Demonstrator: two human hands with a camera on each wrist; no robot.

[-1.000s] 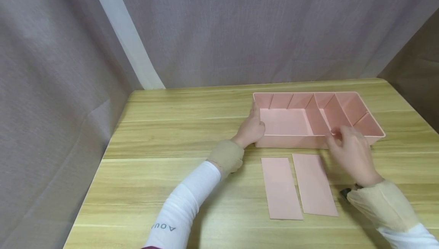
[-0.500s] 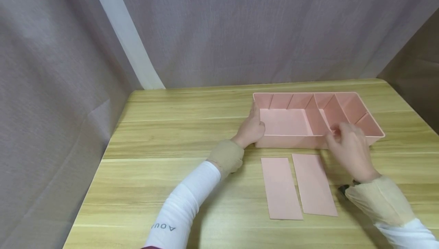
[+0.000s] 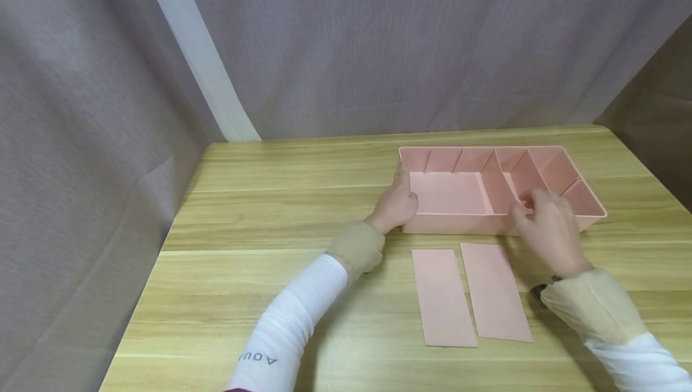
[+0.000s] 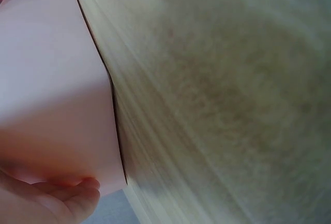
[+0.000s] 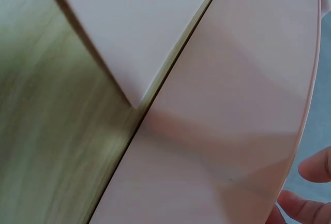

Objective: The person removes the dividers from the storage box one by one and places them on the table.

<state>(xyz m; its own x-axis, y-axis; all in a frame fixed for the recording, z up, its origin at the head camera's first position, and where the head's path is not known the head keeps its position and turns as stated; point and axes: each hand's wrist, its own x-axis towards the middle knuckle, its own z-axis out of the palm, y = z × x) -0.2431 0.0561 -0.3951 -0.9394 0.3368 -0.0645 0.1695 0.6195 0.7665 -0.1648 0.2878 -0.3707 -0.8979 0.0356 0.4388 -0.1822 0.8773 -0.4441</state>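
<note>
A long pink box (image 3: 459, 224) stands at the back right of the table, with two dividers across its right part. My left hand (image 3: 396, 202) grips its left end, fingers along the outer end wall; the left wrist view shows bent fingers (image 4: 77, 203) against that wall. Over the front rim, my right hand (image 3: 548, 233) pinches the near end of the right divider (image 3: 524, 173); the hand hides the grip itself. Standing to its left is the other divider (image 3: 497, 185). In the right wrist view, the fingers (image 5: 305, 208) show at the box's rim.
Two loose pink panels, a left one (image 3: 444, 299) and a right one (image 3: 494, 293), lie flat in front of the box. Grey curtains (image 3: 367, 50) hang behind the wooden table (image 3: 243, 212). Slots line the box's back wall.
My right hand has shifted slightly left and away from me, over the box's front rim. The right divider's near end seems to have moved a little left. The left hand stays put.
</note>
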